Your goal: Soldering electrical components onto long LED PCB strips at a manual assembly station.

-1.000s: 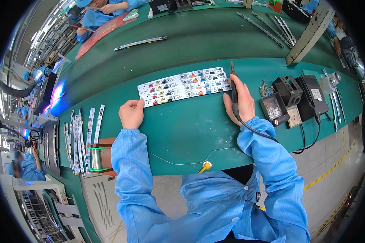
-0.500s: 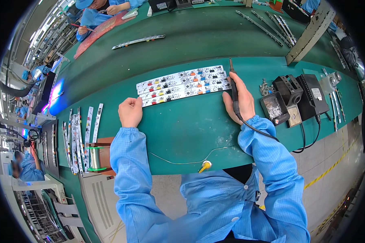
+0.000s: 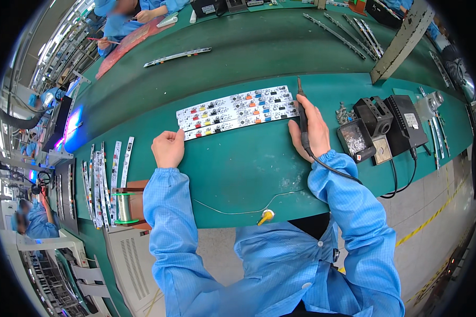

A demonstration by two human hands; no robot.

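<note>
Barely any change over the last second: same hold, same strips. The slight leftward slide is shared with the bench (image 3: 238, 174), so probably head motion. Reads as a steady hold, no soldering at this instant.

Four strips (image 3: 232, 111), side by side, on the far part of the bench between the hands. Left hand (image 3: 168, 150): fingers curled in, thumb side at the set's near left corner; can't tell if it pinches or only presses. Right hand (image 3: 316, 132): half closed around one iron (image 3: 304, 136), by the strips' right ends; contact there unclear. Iron points far, its end off the strips.

Other counts: one spool (image 3: 124, 207) left, one loose wire (image 3: 232, 213) and one yellow-ended piece (image 3: 266, 216) near. Right: one tray (image 3: 363, 157) of bits, one stand (image 3: 374, 117), one black box (image 3: 407, 124). Left pile (image 3: 115, 164) overlaps, no firm count.
</note>
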